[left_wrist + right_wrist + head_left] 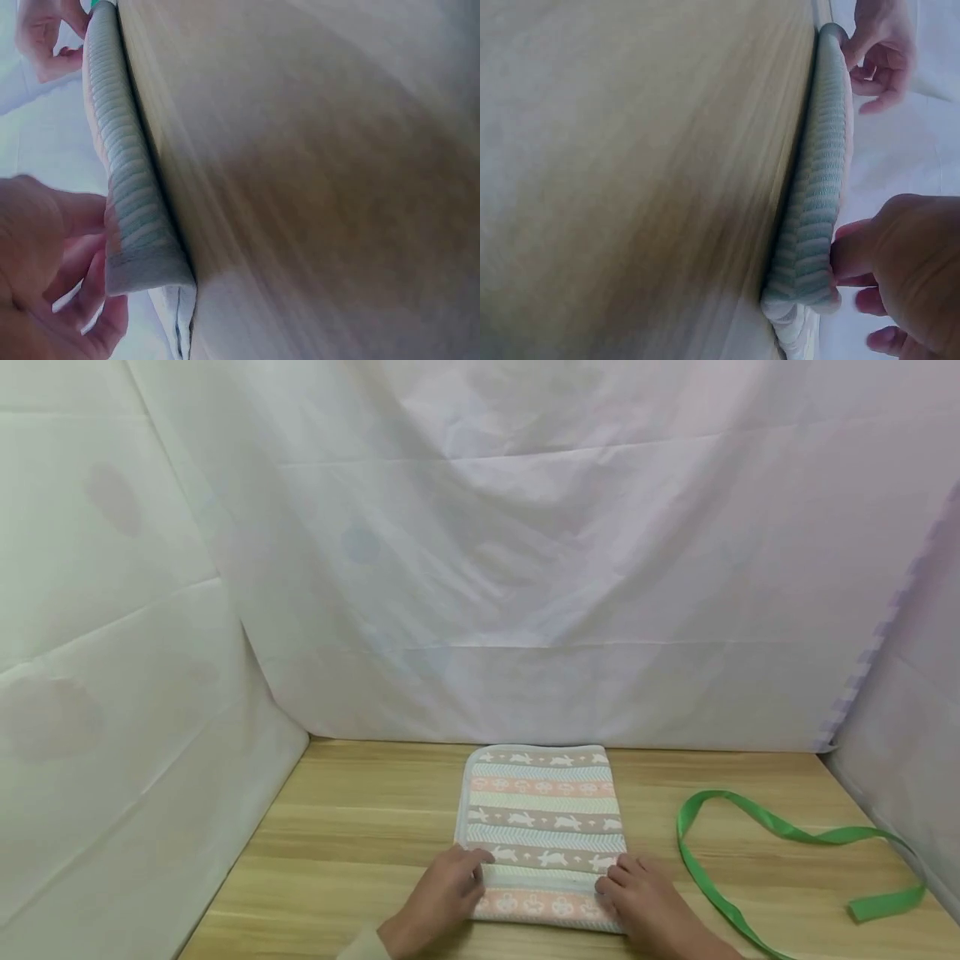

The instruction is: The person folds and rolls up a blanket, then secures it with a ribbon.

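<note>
On the wooden table lies a folded blanket [543, 822] in pastel bands with white rabbits and flowers, edged in pale grey binding. Its near end is doubled over into a thick fold, whose striped front [131, 142] shows in the left wrist view. My left hand [444, 887] grips the left side of this fold, thumb on the upper face and fingers curled by the bound edge. At the opposite side my right hand [648, 897] holds the fold with bent fingers; its thumb touches the cloth in the right wrist view [855, 255]. Some fingertips are hidden.
A green ribbon [780, 827] lies in a loose loop on the table to the right of the blanket. White sheets hang behind the table [360, 793] and along its left and right sides.
</note>
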Demonstrator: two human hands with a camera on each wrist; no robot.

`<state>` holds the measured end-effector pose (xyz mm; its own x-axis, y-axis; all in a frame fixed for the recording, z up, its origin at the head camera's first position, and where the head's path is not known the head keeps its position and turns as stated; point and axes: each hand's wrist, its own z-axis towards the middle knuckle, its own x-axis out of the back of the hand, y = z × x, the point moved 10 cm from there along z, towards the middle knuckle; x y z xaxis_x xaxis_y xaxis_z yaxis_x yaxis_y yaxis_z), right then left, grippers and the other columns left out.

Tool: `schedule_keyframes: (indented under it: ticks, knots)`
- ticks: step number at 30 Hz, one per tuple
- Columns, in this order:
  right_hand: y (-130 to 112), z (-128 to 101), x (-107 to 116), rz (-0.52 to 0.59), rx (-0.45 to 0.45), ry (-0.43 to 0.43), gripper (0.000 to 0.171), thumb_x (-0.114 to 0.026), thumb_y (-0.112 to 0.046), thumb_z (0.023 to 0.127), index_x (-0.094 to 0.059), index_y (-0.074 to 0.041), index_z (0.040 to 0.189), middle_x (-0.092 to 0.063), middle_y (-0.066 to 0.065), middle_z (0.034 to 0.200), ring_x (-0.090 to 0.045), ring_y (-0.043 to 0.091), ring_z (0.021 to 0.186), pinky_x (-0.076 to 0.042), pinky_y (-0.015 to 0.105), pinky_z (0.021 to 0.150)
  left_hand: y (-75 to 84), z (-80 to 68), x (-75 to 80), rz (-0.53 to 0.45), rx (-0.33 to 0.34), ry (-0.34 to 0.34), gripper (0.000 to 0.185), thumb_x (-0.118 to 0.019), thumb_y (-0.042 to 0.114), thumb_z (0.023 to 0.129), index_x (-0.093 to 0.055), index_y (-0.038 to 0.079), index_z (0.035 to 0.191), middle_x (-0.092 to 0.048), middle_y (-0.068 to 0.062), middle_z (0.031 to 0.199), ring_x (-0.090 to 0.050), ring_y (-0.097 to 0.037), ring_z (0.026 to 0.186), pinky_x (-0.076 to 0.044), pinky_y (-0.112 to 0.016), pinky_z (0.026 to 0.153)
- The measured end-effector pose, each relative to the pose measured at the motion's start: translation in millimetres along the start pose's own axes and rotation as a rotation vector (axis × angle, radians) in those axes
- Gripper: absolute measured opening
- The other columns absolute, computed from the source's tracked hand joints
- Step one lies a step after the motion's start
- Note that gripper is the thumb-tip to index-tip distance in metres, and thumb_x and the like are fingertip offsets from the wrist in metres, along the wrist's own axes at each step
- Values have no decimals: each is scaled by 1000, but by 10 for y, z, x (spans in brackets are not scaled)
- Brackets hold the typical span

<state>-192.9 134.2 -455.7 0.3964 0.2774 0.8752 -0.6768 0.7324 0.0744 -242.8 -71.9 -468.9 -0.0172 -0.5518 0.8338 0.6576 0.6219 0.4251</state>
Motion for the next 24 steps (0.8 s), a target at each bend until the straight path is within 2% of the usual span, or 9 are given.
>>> schedule_keyframes:
  ticks: [2,4,6,10,13,16,18,21,24]
  knots:
    - [-53,-16,22,35,50,22,28,-84,-10,66,-60,-23,76,-52,-15,70,-36,3,69,-34,22,64,29,-4,-19,1,-29,-14,37,-75,-5,76,-67,6,111,-65,6,77,-52,2,70,-46,-14,63]
    - [-69,-38,39,68,70,28,28,-82,-11,72,-57,-23,75,-47,-17,68,-33,0,69,-34,20,64,39,-18,-26,-1,-41,-33,38,-75,-3,78,-67,7,114,-66,8,76,-54,3,69,-46,-13,63]
    - [-73,-59,67,93,83,38,24,-80,-15,79,-57,-23,76,-46,-18,69,-34,-1,68,-35,19,62,52,-43,-12,7,-63,-39,36,-76,3,82,-66,7,117,-68,8,79,-56,3,70,-47,-15,64]
    - [-61,-97,98,138,88,27,18,-74,-31,89,-59,-24,85,-49,-20,76,-40,-3,71,-37,19,62,105,-135,40,60,-165,-41,45,-78,23,86,-63,9,125,-69,8,89,-61,-2,80,-51,-21,70]
    - [-50,-127,86,173,85,-8,26,-78,-39,84,-60,-23,92,-52,-19,83,-42,-3,75,-39,21,63,114,-205,40,84,-221,-89,60,-78,31,84,-56,10,135,-68,9,99,-62,-7,93,-54,-28,80]
    - [-47,-152,76,188,91,-32,37,-84,-39,75,-60,-21,97,-55,-18,87,-46,0,79,-42,23,66,102,-238,28,83,-239,-144,70,-80,30,82,-49,11,142,-66,9,106,-61,-10,101,-54,-32,86]
    - [-46,-166,71,190,94,-39,43,-87,-36,70,-60,-21,99,-56,-17,89,-50,1,80,-44,24,67,108,-250,32,89,-251,-156,73,-81,27,82,-47,12,144,-66,10,109,-62,-12,105,-53,-35,88]
    - [-49,-176,64,182,96,-41,47,-90,-27,65,-59,-21,99,-56,-17,87,-53,3,81,-47,26,67,147,-251,69,105,-298,-112,69,-81,19,81,-50,11,142,-67,9,106,-63,-11,101,-53,-34,87]
    - [-56,-169,66,149,94,-20,44,-88,-16,65,-59,-20,98,-54,-18,81,-52,2,77,-46,25,67,191,-240,93,122,-347,-62,65,-78,13,80,-52,8,140,-68,9,100,-64,-7,93,-54,-31,83]
